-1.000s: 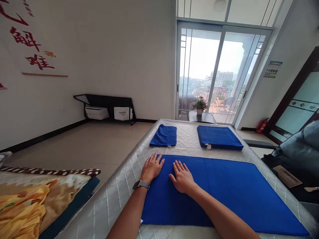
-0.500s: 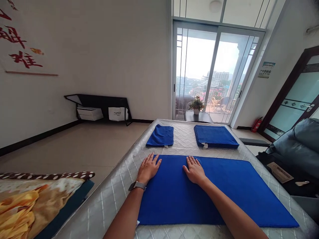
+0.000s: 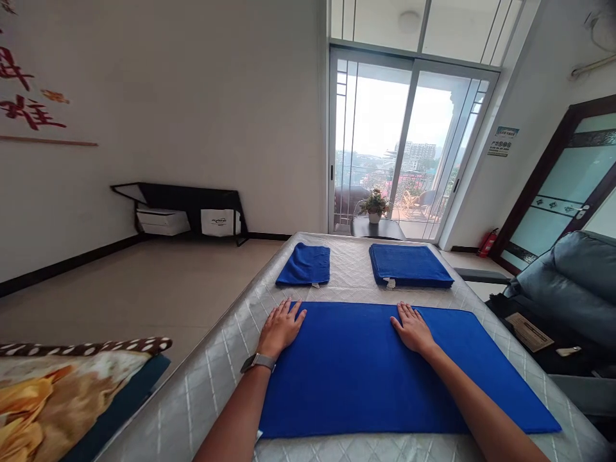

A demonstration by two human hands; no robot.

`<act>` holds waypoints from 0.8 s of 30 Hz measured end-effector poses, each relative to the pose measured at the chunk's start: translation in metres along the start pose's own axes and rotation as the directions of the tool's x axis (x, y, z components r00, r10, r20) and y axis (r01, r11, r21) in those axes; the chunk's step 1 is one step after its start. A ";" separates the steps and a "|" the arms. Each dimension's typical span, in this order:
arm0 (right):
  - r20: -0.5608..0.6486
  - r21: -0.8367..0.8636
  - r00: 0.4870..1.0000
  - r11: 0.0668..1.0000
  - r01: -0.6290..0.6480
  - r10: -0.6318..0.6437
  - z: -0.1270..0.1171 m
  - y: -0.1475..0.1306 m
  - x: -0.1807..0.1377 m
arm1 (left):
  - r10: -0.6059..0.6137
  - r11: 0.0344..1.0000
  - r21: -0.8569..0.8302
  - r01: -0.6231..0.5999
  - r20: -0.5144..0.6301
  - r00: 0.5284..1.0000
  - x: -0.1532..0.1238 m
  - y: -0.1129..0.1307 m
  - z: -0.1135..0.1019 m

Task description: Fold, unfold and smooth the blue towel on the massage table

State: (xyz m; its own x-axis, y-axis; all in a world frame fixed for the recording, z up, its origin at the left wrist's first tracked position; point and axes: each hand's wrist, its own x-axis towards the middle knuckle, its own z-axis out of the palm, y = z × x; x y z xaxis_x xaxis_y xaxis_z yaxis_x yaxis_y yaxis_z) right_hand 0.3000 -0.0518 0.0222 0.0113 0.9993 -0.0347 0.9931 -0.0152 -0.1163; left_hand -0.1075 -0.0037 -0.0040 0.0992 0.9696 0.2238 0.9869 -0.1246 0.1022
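Observation:
A blue towel (image 3: 356,378) lies spread flat on the quilted, silvery mattress (image 3: 216,359). At its far left corner my left hand (image 3: 280,327) rests flat with fingers apart, a watch on the wrist. My right hand (image 3: 414,328) presses palm down on the towel's far half, right of the middle, fingers stretched out. Neither hand grips anything. Beyond the towel sit a small folded blue cloth (image 3: 305,264) on the left and a neat stack of folded blue towels (image 3: 409,264) on the right, each showing a white tag.
A black rack (image 3: 187,199) with white boxes stands by the left wall. Patterned bedding (image 3: 91,385) is at lower left. To the right are a dark leather seat (image 3: 568,276) and a fire extinguisher (image 3: 487,242). A potted plant (image 3: 374,206) stands on a chair before the sliding door.
My right hand has slid to the right across the flat towel. My left hand stays at the left corner. The view has shifted slightly.

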 end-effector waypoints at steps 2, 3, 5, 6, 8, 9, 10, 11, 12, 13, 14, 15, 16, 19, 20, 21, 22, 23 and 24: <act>-0.009 -0.015 1.000 1.000 -0.019 0.019 0.000 0.016 0.000 | 0.007 1.000 -0.001 -0.007 -0.011 1.000 0.000 0.000 0.000; -0.013 -0.019 1.000 1.000 -0.024 0.023 0.000 0.025 0.000 | 0.002 1.000 -0.001 -0.002 -0.012 1.000 0.000 0.000 0.000; -0.023 -0.022 1.000 1.000 -0.022 0.022 -0.001 0.040 -0.001 | -0.013 1.000 -0.003 0.013 -0.006 1.000 0.000 0.001 -0.001; -0.027 -0.023 0.999 1.000 -0.019 0.018 -0.001 0.048 -0.001 | -0.019 1.000 -0.005 0.019 -0.001 1.000 0.000 0.001 -0.001; -0.033 -0.027 0.999 0.999 -0.017 0.016 -0.001 0.064 -0.002 | -0.020 1.000 -0.005 0.020 0.002 1.000 0.000 0.001 -0.001; -0.037 -0.032 0.999 0.999 -0.024 0.022 -0.001 0.072 -0.002 | -0.017 1.000 -0.004 0.017 0.001 1.000 0.000 0.000 0.000; -0.039 -0.039 0.999 0.999 -0.033 0.032 0.000 0.080 -0.002 | -0.011 1.000 -0.003 0.011 -0.002 1.000 0.000 0.000 0.000; -0.041 -0.048 0.998 0.998 -0.044 0.043 0.000 0.088 -0.002 | -0.006 1.000 -0.003 0.006 -0.004 1.000 0.000 0.000 0.001; -0.042 -0.056 0.998 0.997 -0.054 0.052 0.000 0.096 -0.002 | -0.004 1.000 -0.006 0.004 -0.007 1.000 0.001 -0.001 0.002; -0.043 -0.064 0.997 0.996 -0.063 0.061 0.001 0.104 -0.002 | -0.005 1.000 -0.008 0.005 -0.008 1.000 0.001 -0.001 0.003; -0.045 -0.071 0.997 0.995 -0.071 0.068 0.001 0.112 -0.002 | -0.008 1.000 -0.009 0.008 -0.008 1.000 0.001 -0.002 0.003; -0.047 -0.078 0.996 0.994 -0.080 0.077 0.001 0.120 -0.002 | -0.011 1.000 -0.008 0.011 -0.006 1.000 0.002 -0.002 0.004; -0.050 -0.086 0.995 0.992 -0.091 0.087 0.002 0.128 -0.002 | -0.013 1.000 -0.003 0.013 -0.003 1.000 0.002 -0.002 0.004; -0.056 -0.112 0.991 0.986 -0.127 0.121 0.003 0.150 -0.001 | -0.006 1.000 0.020 0.006 -0.001 1.000 0.002 -0.002 0.005; -0.056 -0.119 0.990 0.983 -0.137 0.131 0.004 0.157 -0.001 | -0.006 1.000 0.026 0.006 -0.001 1.000 0.002 -0.003 0.005; -0.059 -0.123 0.988 0.981 -0.147 0.141 0.004 0.164 -0.001 | -0.008 0.999 0.031 0.008 -0.002 1.000 0.002 -0.003 0.006; -0.063 -0.123 0.987 0.980 -0.157 0.150 0.005 0.170 -0.001 | -0.007 0.999 0.034 0.007 -0.003 1.000 0.003 -0.003 0.007; -0.068 -0.119 0.985 0.979 -0.166 0.159 0.005 0.177 0.000 | -0.003 0.999 0.035 0.003 -0.004 1.000 0.003 -0.004 0.007; -0.073 -0.113 0.983 0.978 -0.175 0.168 0.006 0.183 0.000 | 0.001 0.999 0.033 -0.001 -0.004 1.000 0.003 -0.004 0.008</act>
State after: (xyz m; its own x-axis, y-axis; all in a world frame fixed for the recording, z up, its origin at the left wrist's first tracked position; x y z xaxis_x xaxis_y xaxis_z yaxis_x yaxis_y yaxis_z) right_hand 0.4814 -0.0548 -0.0052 0.1864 0.9823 0.0187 0.9824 -0.1865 0.0048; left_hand -0.1103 0.0013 -0.0115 0.0999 0.9686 0.2277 0.9904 -0.1187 0.0702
